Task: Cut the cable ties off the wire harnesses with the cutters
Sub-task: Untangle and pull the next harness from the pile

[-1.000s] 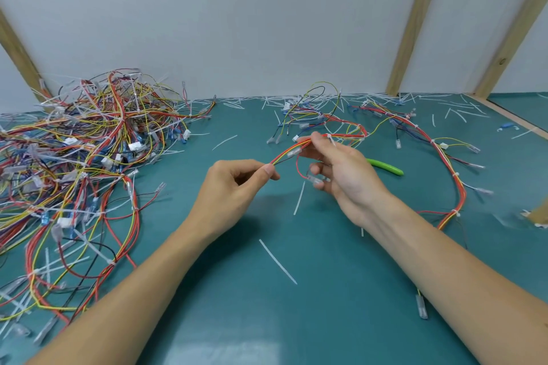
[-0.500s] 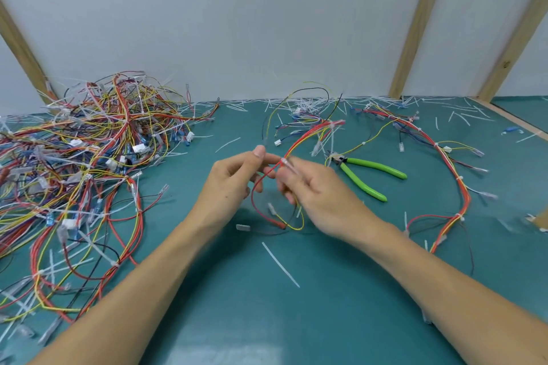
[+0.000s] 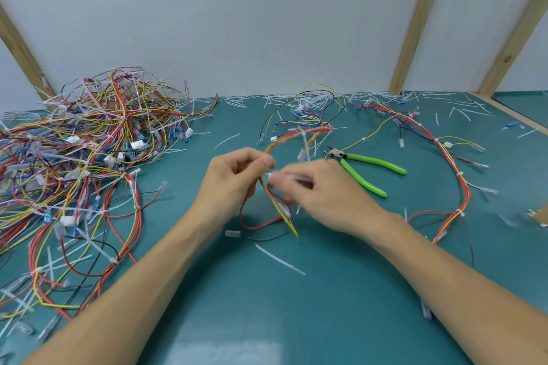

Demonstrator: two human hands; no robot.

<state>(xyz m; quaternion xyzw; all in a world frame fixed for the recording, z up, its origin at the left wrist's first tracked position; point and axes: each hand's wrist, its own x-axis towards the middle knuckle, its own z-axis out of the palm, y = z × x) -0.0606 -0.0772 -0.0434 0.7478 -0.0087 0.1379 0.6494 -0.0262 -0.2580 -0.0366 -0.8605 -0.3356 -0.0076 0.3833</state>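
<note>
Left hand [image 3: 237,178] fingers pinched on wire harness [image 3: 296,135] mid-tabletop; right hand [image 3: 323,190] blurred, seemingly pinching same bundle. Harness light, limp, tangles easily: grip beside cable tie [image 3: 305,142]. Cutters [image 3: 366,169] lie free, just right.

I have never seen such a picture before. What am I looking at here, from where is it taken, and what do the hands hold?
There is no machine here: a person works with two bare hands. The camera sits on the person's head and looks forward and down. On the green table lie a big pile of wire harnesses at the left, cut white cable ties, and green-handled cutters lying unused at the right. The left hand and the right hand together hold one red and yellow harness. The right hand is blurred, so its exact grip is unclear.
</note>
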